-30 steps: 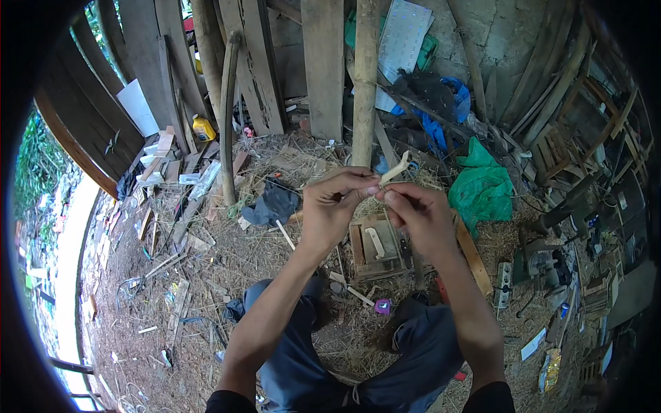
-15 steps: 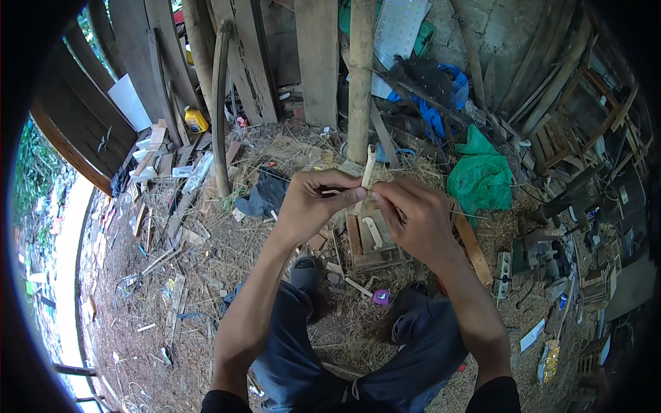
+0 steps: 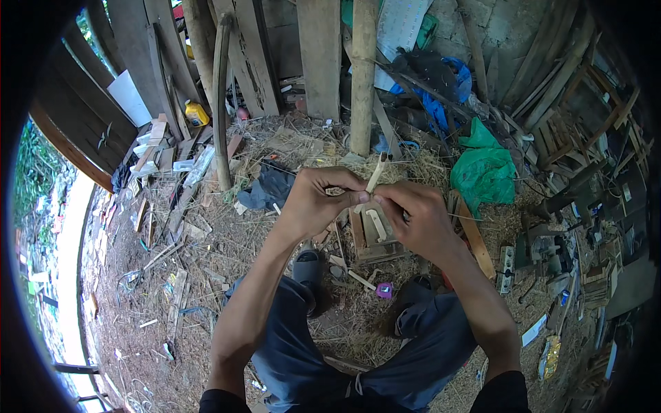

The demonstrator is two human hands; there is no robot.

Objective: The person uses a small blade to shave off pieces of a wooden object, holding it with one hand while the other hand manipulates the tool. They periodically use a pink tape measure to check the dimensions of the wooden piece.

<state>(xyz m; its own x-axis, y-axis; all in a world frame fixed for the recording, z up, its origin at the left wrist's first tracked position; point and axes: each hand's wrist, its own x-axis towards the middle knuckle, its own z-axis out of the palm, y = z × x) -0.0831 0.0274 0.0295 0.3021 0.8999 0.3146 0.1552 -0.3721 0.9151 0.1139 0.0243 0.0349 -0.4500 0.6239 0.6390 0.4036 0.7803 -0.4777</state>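
Cluttered shed, straw floor: we pinch pale wooden stick [image 3: 376, 173] between left hand [image 3: 318, 199] and right hand [image 3: 416, 219], stick upright, right hand nearer its base

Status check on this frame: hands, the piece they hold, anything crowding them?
Left hand and right hand both pinch a thin pale wooden strip. Small wooden box just below. Nothing blocking.

Rough wooden planks [image 3: 320, 55] and a round post [image 3: 363, 76] lean against a pale block wall [image 3: 506, 20]. The dirt floor [image 3: 206, 289] is strewn with straw and wood scraps. A green sheet [image 3: 485, 172] lies crumpled at right. Daylight enters from the open left side.
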